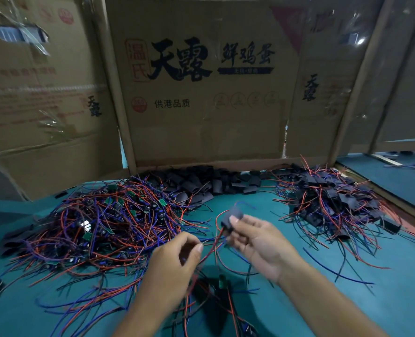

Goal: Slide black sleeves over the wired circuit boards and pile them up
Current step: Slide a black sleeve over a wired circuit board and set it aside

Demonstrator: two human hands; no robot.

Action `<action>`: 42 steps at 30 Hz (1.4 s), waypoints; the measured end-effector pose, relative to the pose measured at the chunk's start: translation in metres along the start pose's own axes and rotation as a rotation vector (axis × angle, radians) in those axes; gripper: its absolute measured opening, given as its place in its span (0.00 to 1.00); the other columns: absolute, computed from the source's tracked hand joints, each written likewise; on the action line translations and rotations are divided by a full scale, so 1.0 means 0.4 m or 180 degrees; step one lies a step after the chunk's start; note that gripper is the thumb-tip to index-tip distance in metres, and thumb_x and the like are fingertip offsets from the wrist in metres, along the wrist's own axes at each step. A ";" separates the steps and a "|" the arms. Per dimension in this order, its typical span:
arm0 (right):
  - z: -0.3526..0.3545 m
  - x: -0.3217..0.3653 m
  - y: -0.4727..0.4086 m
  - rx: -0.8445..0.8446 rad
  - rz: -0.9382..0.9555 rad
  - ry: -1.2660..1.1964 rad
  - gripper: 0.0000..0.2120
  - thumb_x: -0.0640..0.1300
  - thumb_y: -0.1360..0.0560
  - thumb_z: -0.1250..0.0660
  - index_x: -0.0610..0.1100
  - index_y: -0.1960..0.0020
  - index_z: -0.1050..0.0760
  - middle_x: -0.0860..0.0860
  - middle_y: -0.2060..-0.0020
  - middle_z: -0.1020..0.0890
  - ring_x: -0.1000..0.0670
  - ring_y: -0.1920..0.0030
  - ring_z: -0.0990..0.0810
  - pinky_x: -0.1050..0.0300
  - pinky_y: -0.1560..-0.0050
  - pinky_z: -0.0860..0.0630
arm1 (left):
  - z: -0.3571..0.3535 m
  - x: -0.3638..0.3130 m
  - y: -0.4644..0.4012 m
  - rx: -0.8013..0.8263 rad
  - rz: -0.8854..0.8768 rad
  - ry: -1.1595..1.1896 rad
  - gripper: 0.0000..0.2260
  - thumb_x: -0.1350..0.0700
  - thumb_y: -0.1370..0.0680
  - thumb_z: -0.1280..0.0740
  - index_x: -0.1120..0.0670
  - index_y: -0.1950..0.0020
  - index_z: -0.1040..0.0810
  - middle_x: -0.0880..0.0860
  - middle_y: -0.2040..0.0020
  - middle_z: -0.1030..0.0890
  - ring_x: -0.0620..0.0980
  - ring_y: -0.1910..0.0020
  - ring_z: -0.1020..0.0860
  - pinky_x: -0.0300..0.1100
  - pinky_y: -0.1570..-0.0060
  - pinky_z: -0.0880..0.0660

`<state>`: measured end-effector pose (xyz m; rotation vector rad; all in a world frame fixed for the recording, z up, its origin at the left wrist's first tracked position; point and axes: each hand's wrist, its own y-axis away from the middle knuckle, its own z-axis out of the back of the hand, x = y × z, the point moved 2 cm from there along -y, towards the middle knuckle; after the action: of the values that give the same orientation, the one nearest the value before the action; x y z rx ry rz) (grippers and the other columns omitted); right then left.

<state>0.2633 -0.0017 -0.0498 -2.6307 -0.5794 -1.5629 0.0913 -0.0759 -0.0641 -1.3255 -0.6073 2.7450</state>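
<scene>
Above the green tabletop [347, 300], the left hand [175, 266] pinches red and blue wires [212, 249] between curled fingers, while the right hand [257, 242] grips a black sleeve [232, 216], between the bare boards [109, 222] and the sleeved pile [333, 200].

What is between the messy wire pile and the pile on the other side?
In the head view, bare green table, plus the right hand holding a sleeved board.

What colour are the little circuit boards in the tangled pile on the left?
Green, with red and blue wires attached; the circuit boards show best in the head view, the only one.
</scene>
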 end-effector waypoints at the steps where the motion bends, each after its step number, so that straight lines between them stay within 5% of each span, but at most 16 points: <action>1: 0.018 0.039 -0.011 -0.0085 0.0120 0.0060 0.06 0.33 0.24 0.35 0.35 0.48 0.22 0.44 0.61 0.17 0.53 0.67 0.21 0.63 0.65 0.22 | 0.009 0.006 -0.005 -0.0121 -0.0065 -0.0069 0.05 0.51 0.21 0.33 0.47 0.57 0.22 0.41 0.62 0.20 0.43 0.62 0.22 0.34 0.64 0.29; 5: 0.112 0.213 -0.062 -0.0439 0.0590 0.0657 0.08 0.34 0.20 0.41 0.40 0.49 0.23 0.48 0.63 0.19 0.52 0.65 0.23 0.59 0.59 0.27 | 0.023 0.041 -0.019 -0.0423 -0.0202 -0.0276 0.04 0.52 0.20 0.34 0.44 0.54 0.23 0.41 0.62 0.22 0.41 0.59 0.23 0.35 0.63 0.29; 11: 0.309 0.417 -0.179 -0.1708 0.1004 0.2003 0.15 0.40 0.22 0.31 0.32 0.39 0.24 0.37 0.50 0.18 0.45 0.60 0.22 0.52 0.58 0.21 | -0.016 0.081 -0.026 -0.0234 -0.0544 -0.0814 0.03 0.54 0.19 0.35 0.47 0.49 0.23 0.38 0.56 0.24 0.37 0.56 0.24 0.34 0.59 0.27; 13: 0.351 0.463 -0.212 -0.2328 0.1113 0.2982 0.18 0.47 0.21 0.33 0.34 0.40 0.23 0.38 0.52 0.18 0.42 0.60 0.22 0.47 0.57 0.23 | -0.025 0.093 -0.031 -0.0199 -0.0590 -0.0844 0.03 0.54 0.19 0.36 0.48 0.48 0.23 0.38 0.55 0.24 0.38 0.55 0.24 0.39 0.57 0.25; 16: 0.352 0.474 -0.246 -0.3110 0.1089 0.4593 0.23 0.52 0.21 0.36 0.37 0.34 0.30 0.37 0.41 0.23 0.37 0.42 0.25 0.44 0.41 0.27 | -0.030 0.107 -0.038 -0.0256 -0.0625 -0.0905 0.03 0.55 0.19 0.35 0.49 0.48 0.22 0.40 0.55 0.24 0.40 0.55 0.24 0.42 0.56 0.24; 19: 0.255 0.386 -0.311 -0.1923 0.1541 0.5336 0.12 0.44 0.22 0.38 0.39 0.44 0.23 0.40 0.48 0.19 0.39 0.48 0.21 0.44 0.46 0.22 | -0.028 0.108 -0.044 -0.0320 -0.0745 -0.1079 0.03 0.57 0.20 0.33 0.50 0.49 0.22 0.41 0.57 0.24 0.42 0.57 0.25 0.42 0.56 0.24; 22: 0.171 0.266 -0.383 -0.0727 0.0935 0.6020 0.11 0.42 0.23 0.40 0.37 0.54 0.21 0.40 0.56 0.17 0.41 0.55 0.19 0.50 0.54 0.21 | -0.028 0.107 -0.046 -0.0310 -0.0886 -0.1274 0.03 0.58 0.21 0.32 0.50 0.51 0.22 0.42 0.58 0.24 0.44 0.57 0.24 0.42 0.55 0.25; 24: 0.151 0.219 -0.428 -0.0366 0.0589 0.6334 0.12 0.42 0.22 0.40 0.36 0.54 0.22 0.38 0.52 0.18 0.39 0.52 0.19 0.50 0.52 0.22 | -0.026 0.111 -0.046 -0.0313 -0.0940 -0.1332 0.03 0.57 0.20 0.35 0.50 0.51 0.22 0.43 0.58 0.23 0.45 0.57 0.23 0.43 0.55 0.24; 30: 0.186 0.139 -0.497 -0.0224 -0.0032 0.6279 0.15 0.39 0.20 0.43 0.33 0.40 0.25 0.37 0.41 0.21 0.39 0.41 0.23 0.52 0.45 0.25 | -0.015 0.127 -0.050 -0.0339 -0.0900 -0.1372 0.03 0.58 0.21 0.33 0.51 0.52 0.22 0.44 0.59 0.23 0.45 0.58 0.24 0.45 0.58 0.23; 37: 0.234 0.130 -0.524 -0.0433 0.0669 0.6956 0.19 0.36 0.21 0.43 0.39 0.31 0.33 0.40 0.33 0.31 0.37 0.34 0.32 0.42 0.38 0.29 | -0.033 0.123 -0.053 -0.0213 -0.0972 -0.1423 0.03 0.56 0.20 0.34 0.48 0.52 0.24 0.42 0.58 0.25 0.42 0.58 0.26 0.40 0.57 0.26; 42: 0.246 0.135 -0.516 -0.0407 0.1105 0.7263 0.15 0.36 0.22 0.40 0.43 0.36 0.30 0.44 0.42 0.22 0.40 0.41 0.25 0.47 0.46 0.29 | -0.033 0.124 -0.062 -0.0213 -0.0925 -0.1428 0.03 0.57 0.21 0.33 0.49 0.53 0.23 0.42 0.60 0.25 0.42 0.60 0.25 0.39 0.61 0.25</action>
<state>0.3018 0.2272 -0.0862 0.2418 0.2204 -2.7198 0.0663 -0.0390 -0.0996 -0.5601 -0.8421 2.7930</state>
